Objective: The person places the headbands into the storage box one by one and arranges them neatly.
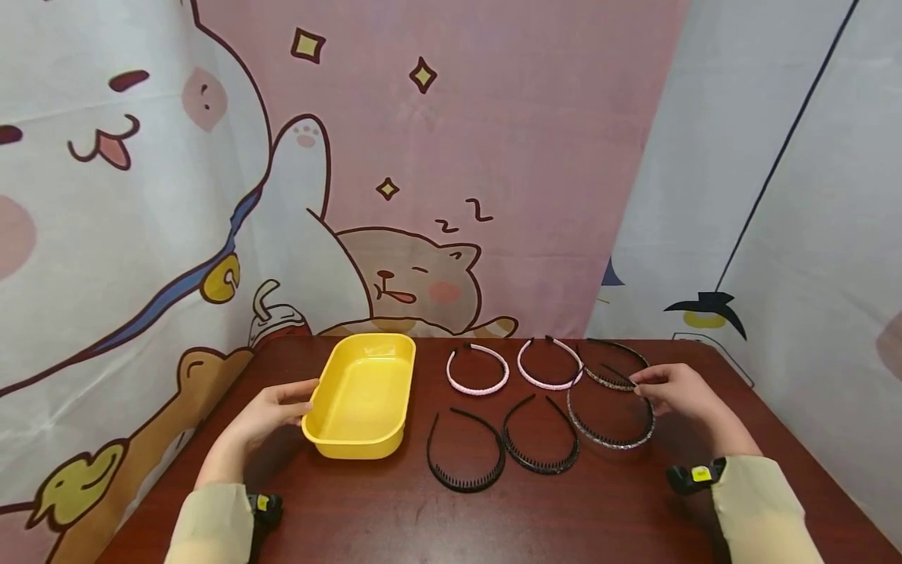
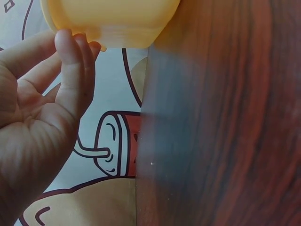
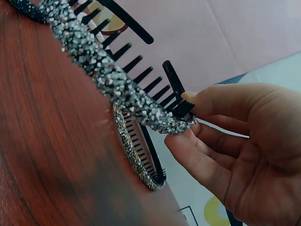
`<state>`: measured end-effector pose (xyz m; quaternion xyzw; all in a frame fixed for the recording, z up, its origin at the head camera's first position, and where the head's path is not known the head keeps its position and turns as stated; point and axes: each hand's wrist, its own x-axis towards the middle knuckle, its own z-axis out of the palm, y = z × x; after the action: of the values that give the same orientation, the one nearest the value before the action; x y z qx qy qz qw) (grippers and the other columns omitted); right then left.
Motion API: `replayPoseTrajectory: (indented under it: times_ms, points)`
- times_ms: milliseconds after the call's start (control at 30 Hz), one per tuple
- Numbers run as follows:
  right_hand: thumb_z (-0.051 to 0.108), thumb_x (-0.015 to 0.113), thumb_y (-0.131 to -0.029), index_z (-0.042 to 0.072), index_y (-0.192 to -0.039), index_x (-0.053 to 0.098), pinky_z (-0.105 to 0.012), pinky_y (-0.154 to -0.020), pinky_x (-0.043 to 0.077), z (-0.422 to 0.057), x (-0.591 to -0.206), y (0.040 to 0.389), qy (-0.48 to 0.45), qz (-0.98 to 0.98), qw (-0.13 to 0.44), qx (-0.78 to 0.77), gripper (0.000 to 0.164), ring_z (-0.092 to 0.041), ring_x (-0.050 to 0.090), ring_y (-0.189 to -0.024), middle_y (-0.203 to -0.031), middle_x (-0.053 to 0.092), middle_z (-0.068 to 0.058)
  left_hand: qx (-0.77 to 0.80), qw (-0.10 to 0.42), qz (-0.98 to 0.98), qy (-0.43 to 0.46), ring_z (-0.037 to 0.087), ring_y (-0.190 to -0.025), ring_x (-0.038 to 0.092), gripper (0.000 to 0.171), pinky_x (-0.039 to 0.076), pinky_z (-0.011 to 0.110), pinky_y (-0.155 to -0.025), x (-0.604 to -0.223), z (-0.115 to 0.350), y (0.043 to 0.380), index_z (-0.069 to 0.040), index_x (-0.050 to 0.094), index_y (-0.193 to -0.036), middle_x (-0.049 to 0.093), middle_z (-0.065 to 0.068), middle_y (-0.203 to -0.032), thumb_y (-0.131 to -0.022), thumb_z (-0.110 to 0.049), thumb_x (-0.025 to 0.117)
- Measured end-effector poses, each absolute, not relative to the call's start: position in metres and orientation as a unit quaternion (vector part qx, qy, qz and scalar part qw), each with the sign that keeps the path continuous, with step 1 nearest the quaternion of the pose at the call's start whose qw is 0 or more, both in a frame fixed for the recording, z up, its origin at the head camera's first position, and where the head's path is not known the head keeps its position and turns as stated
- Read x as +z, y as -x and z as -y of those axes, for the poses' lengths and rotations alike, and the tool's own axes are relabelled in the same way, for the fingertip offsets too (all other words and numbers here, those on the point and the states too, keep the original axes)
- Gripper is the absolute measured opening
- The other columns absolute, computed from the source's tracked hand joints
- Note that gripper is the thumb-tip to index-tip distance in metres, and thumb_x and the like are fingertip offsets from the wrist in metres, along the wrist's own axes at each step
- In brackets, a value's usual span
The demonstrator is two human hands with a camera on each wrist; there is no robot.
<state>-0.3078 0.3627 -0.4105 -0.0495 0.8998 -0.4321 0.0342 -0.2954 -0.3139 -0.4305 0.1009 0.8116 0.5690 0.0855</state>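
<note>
At the left of the head view, my left hand (image 1: 264, 415) grips the near-left rim of a yellow plastic tray (image 1: 362, 450). Its fingertips reach under the rim in the left wrist view. On the right, my right hand (image 1: 680, 392) pinches one end of a silver-glitter headband (image 1: 611, 444) between thumb and fingers. Black comb teeth line the inside of that headband (image 3: 113, 80), which is tilted up in the right wrist view. Behind it lies a second glitter headband (image 1: 606, 381), overlapped by the held one in the head view.
Two pink headbands (image 1: 479, 390) lie toward the back of the dark red wooden table (image 1: 564, 521). Nearer the front are two black toothed headbands (image 1: 465, 487), side by side right of the tray. A cartoon-printed cloth (image 1: 535, 157) hangs behind the table and along both sides.
</note>
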Motion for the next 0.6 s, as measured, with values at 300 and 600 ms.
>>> replayPoseTrajectory:
  times_ms: [300, 600]
  points:
    - [0.013, 0.062, -0.094, -0.012, -0.118, 0.061, -0.043, -0.068, 0.056, -0.352, -0.41, 0.312, 0.046, -0.898, 0.036, -0.436, 0.034, -0.022, 0.062, -0.075, -0.099, 0.065, -0.018, 0.57, 0.088, -0.811, -0.096, 0.027, -0.083, 0.064, 0.056, 0.055, 0.037, -0.08, -0.431, 0.312, 0.296, 0.004, 0.044, -0.142, 0.06, 0.024, -0.125, -0.093, -0.015, 0.065]
    - [0.01, 0.062, -0.093, -0.013, -0.117, 0.061, -0.042, -0.066, 0.057, -0.335, -0.408, 0.319, 0.06, -0.896, 0.028, -0.44, 0.032, -0.025, 0.064, -0.073, -0.098, 0.064, -0.023, 0.571, 0.083, -0.811, -0.097, 0.028, -0.088, 0.065, 0.056, 0.055, 0.036, -0.08, -0.431, 0.313, 0.297, 0.006, 0.043, -0.142, 0.057, 0.027, -0.129, -0.094, -0.012, 0.064]
